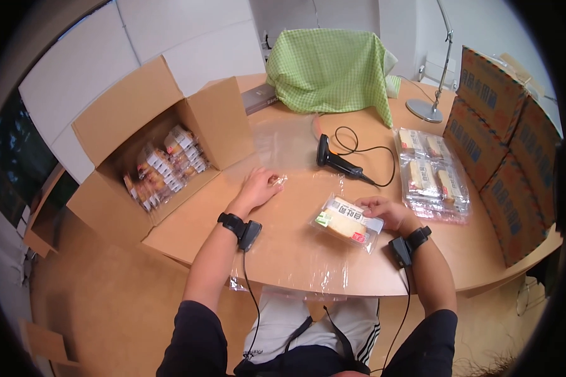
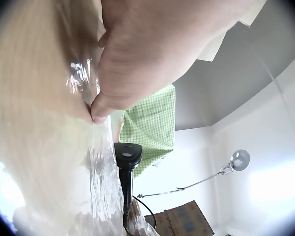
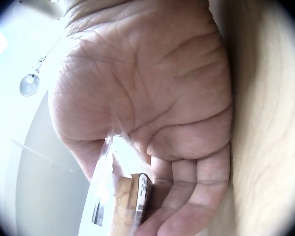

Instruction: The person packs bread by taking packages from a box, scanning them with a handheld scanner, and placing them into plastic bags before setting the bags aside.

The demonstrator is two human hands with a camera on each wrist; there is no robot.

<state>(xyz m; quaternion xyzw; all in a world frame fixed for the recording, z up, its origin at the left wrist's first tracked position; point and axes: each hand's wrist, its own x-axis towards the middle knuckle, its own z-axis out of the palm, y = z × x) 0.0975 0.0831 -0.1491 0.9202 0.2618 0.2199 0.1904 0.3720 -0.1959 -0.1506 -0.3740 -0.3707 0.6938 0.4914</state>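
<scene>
We see a packet of bread [image 1: 346, 220] over the near part of the table [image 1: 481, 251], a little right of centre, its label facing up; we cannot tell whether its underside touches the wood. The right hand [image 1: 387, 212] grips the packet by its right end, thumb on one side and fingers [image 3: 187, 216] bent along the other. In the right wrist view we see this hand on edge, the palm turned inward and the little-finger side toward the table. The right forearm comes in from the lower right.

The left hand [image 1: 258, 188] reaches farther forward, its forearm slanting up from the lower left and the back of the hand uppermost. Its thumb and a finger pinch the edge of a clear plastic bag [image 1: 327, 279], which spreads over the table between the two arms.

Past the hands we find a black scanner [image 1: 343, 163] with its cord looped. To its right lie bagged bread packs [image 1: 431, 179], just beside printed cardboard boxes [image 1: 497, 169]. At the left, an open cardboard box [image 1: 220, 125] holds more wrapped food [image 1: 166, 166]. At the far side we see a green checked cloth [image 1: 330, 75], and near it a desk lamp [image 1: 424, 111].
</scene>
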